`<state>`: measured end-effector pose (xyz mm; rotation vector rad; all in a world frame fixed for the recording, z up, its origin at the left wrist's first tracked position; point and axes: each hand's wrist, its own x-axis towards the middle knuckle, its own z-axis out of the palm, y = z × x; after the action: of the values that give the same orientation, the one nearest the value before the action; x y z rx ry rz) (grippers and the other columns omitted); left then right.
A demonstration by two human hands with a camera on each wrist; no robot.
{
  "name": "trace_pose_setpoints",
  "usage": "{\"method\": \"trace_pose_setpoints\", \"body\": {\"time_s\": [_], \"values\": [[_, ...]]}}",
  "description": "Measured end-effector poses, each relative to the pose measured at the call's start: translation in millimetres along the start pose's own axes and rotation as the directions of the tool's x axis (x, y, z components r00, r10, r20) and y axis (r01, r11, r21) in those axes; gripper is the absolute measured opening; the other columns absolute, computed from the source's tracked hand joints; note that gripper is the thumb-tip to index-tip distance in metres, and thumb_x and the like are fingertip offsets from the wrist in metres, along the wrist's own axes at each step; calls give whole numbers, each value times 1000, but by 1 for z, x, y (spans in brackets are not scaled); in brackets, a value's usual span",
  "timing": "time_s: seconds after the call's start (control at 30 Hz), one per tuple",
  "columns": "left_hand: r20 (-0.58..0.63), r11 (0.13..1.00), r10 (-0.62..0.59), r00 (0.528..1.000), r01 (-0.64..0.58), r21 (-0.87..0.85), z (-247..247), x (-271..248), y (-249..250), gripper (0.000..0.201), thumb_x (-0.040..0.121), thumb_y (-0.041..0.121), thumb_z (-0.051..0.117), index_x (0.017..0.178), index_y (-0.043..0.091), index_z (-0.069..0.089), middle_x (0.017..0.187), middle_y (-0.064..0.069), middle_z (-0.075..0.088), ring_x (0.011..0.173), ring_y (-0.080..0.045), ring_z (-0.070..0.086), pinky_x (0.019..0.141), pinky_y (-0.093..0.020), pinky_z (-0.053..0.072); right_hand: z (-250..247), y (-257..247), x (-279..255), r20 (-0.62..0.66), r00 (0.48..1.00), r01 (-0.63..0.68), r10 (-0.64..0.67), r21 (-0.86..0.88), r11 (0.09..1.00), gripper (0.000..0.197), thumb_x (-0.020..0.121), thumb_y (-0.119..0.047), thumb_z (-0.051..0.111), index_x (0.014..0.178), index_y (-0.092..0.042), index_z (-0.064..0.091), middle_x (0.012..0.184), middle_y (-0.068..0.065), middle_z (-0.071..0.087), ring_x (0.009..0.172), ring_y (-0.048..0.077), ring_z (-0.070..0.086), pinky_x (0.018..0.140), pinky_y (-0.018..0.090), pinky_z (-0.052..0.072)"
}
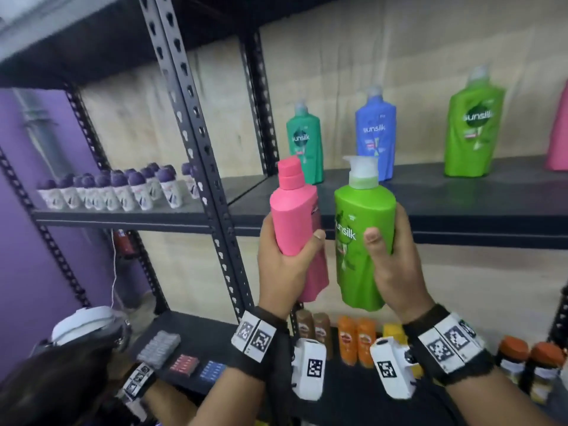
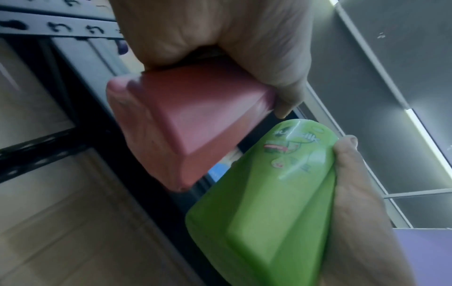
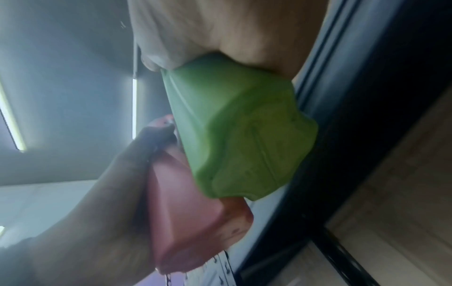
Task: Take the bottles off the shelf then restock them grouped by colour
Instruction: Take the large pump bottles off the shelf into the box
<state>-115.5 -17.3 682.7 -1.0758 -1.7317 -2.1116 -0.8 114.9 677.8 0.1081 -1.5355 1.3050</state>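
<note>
Both hands sit nearest the camera, each wrapped round a bottle held in front of the dark metal shelf (image 1: 461, 192): the left hand (image 1: 285, 265) has its fingers curled round a plain pink plastic bottle (image 1: 295, 216) with a pink cap, the right hand (image 1: 396, 265) grips a bright green plastic shampoo bottle (image 1: 362, 235) with a clear pump top. Both bottles stand near upright, long axes vertical, side by side. Farther back on the shelf stand a teal-green bottle (image 1: 305, 142), a blue bottle (image 1: 376, 133), another bright green bottle (image 1: 475, 127) far right and a pink one (image 1: 559, 136) at the frame edge. Judging by colour, the held green bottle's match lies up and to the right of the right hand, the nearer hand.
</note>
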Motion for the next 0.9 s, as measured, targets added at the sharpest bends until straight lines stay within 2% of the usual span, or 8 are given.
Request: {"method": "trace_pose_setpoints", "body": {"time_s": [0.1,0.23,0.33,0.4,0.5,0.67,0.83,0.9], "values": [[-46,999,54,997,-54,5,-3,30,23,53,68,52,83,113,37,59,100,9,70,87,-10,68,74,-24,55,9,-24,32,19,998,61,-62,53,997,61,91,-67,60,138,-29,50,118,-6,68,102,16,68,85,29,56],[-71,992,124,990,-121,44,-5,65,48,59,68,55,82,116,31,57,104,4,69,92,-18,70,80,-39,59,16,-44,67,-1,994,109,-110,57,992,53,97,-55,54,138,-21,50,121,3,66,106,22,67,90,40,55],[-86,991,129,988,-126,39,-1,84,59,65,69,56,82,120,25,56,106,1,69,94,-21,70,83,-47,60,22,-50,88,-22,994,105,-104,37,994,53,95,-60,54,137,-27,51,121,1,67,109,29,67,94,54,55],[-96,993,118,988,-115,40,2,94,59,66,69,58,81,121,25,56,107,0,69,95,-22,70,84,-49,61,26,-49,99,-18,995,97,-97,11,995,61,93,-66,55,139,-27,50,123,1,67,112,29,67,98,58,53],[-102,992,101,990,-93,80,7,106,53,70,68,62,79,123,25,55,110,-2,68,97,-22,69,84,-49,61,32,-42,113,-26,997,77,-79,-62,995,67,90,-67,55,141,-24,49,121,-8,67,113,19,67,101,51,52],[-112,994,53,992,-42,104,13,120,33,71,68,63,78,123,24,55,113,-6,66,100,-25,67,86,-52,59,42,-22,127,-11,999,46,-48,-148,988,62,95,-65,54,144,-28,48,126,-11,66,113,1,64,95,18,48],[-119,994,26,993,-13,113,16,131,13,72,67,64,77,123,24,57,113,-6,66,98,-23,68,86,-50,59,50,-2,137,2,1000,-20,21,-202,979,62,95,-63,53,145,-28,46,117,-20,67,107,-3,64,100,32,52],[-136,994,20,991,-5,110,16,137,7,74,66,66,76,124,23,57,113,-7,66,99,-24,67,87,-51,59,52,8,141,-8,1000,-18,17,-221,975,62,97,-63,53,146,-27,45,116,-23,65,109,-1,64,102,35,51]]}}
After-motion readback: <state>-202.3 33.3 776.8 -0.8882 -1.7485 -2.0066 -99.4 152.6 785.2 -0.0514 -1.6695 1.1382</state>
